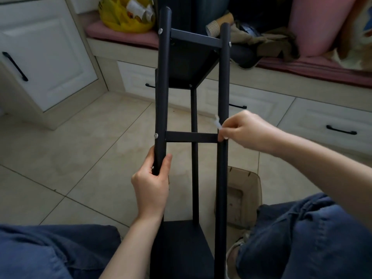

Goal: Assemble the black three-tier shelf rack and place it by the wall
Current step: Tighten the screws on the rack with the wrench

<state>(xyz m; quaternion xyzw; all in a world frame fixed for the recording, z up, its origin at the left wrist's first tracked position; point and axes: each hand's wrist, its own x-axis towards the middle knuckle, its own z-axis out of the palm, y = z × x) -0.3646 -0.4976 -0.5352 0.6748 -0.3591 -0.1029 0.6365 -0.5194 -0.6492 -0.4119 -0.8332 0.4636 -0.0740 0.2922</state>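
The black shelf rack (222, 81) stands tilted between my knees, its tubular legs running away from me. A black shelf panel (187, 63) sits at the far end and another (181, 244) near my lap. A thin crossbar (191, 137) joins the two front legs at mid-height, with a silver bolt head (155, 135) on the left leg. My left hand (152, 184) grips the left leg just below that bolt. My right hand (243, 129) pinches a small pale tool or fitting (217, 121) against the right leg where the crossbar meets it.
White cabinets (40, 57) stand at the left and white drawers (322, 121) run under a pink-cushioned bench (302, 67). A yellow bag (124, 19), paper cups and clothing lie on the bench. A beige plastic bin (241, 196) sits on the tiled floor by my right knee.
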